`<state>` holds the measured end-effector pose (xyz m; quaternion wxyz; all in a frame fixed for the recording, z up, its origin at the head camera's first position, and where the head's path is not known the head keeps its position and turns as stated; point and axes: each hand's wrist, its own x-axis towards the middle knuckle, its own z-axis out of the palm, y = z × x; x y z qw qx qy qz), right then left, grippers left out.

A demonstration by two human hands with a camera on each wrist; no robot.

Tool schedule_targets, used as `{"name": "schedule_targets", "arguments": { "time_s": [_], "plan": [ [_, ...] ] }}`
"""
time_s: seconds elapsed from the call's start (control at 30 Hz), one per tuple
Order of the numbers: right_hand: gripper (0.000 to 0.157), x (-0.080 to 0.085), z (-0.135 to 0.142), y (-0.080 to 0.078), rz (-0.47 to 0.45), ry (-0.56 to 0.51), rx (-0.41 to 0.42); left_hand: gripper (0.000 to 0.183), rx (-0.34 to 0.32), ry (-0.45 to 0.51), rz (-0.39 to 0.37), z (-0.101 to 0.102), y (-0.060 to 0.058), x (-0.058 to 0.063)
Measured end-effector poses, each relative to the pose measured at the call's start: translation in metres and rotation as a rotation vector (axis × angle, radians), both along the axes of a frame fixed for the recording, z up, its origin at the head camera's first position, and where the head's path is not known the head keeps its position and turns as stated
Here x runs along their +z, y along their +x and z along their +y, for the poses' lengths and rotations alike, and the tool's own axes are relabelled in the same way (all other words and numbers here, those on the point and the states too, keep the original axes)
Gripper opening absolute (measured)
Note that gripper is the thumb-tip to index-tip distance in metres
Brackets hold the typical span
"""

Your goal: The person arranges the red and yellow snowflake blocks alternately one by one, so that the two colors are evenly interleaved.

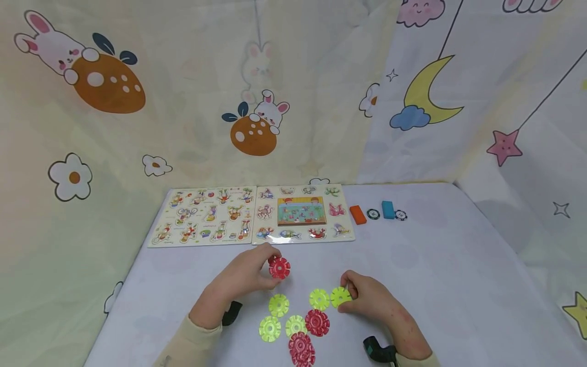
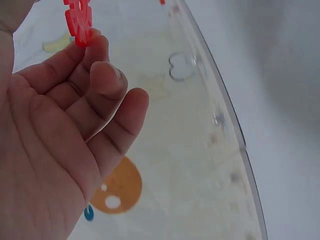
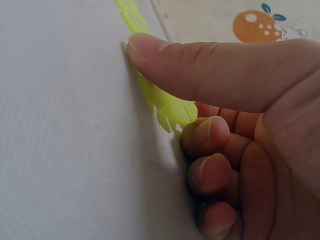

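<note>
Above the white table, my left hand pinches a red notched plastic disc between thumb and fingers. In the left wrist view the red disc is seen near edge-on at the fingertips. My right hand grips a yellow-green notched disc at the table. The right wrist view has the thumb across this disc, the other fingers curled. Right beside it lies another yellow-green disc. Closer to me are more yellow-green discs, a red disc and overlapping red discs.
Two picture puzzle boards lie side by side along the back. Right of them are an orange block, a blue block and two dark round chips. A printed cloth hangs behind the table.
</note>
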<state>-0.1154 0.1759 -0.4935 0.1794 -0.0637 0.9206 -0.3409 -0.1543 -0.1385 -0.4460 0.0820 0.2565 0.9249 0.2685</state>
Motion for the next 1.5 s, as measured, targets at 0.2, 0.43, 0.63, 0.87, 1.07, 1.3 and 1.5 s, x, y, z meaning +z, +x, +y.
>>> {"name": "schedule_targets", "arguments": {
  "time_s": [0.2, 0.43, 0.63, 0.87, 1.07, 1.3, 1.5],
  "plan": [
    [0.046, 0.001, 0.002, 0.001, -0.011, -0.006, 0.004, 0.045, 0.164, 0.062, -0.044, -0.024, -0.011, 0.001],
    [0.047, 0.000, 0.003, 0.001, -0.016, 0.009, -0.006, 0.052, 0.282, 0.026, -0.017, -0.053, -0.025, 0.000],
    [0.047, 0.002, 0.003, 0.000, -0.018, 0.011, -0.010, 0.053, 0.327, -0.060, -0.071, -0.077, -0.032, -0.009],
    [0.031, 0.003, 0.003, -0.001, -0.010, -0.001, -0.025, 0.050, 0.399, -0.102, -0.170, -0.095, -0.035, -0.015],
    [0.020, 0.006, 0.004, 0.000, -0.021, -0.052, -0.031, 0.048, 0.443, -0.100, -0.241, -0.104, -0.029, -0.028],
    [0.026, 0.010, 0.004, 0.002, -0.063, -0.087, -0.028, 0.052, 0.458, -0.073, -0.206, -0.122, -0.018, -0.047],
    [0.021, 0.017, 0.004, -0.001, -0.124, -0.191, -0.091, 0.050, 0.480, 0.008, -0.220, -0.127, -0.018, -0.050]
  ]
}}
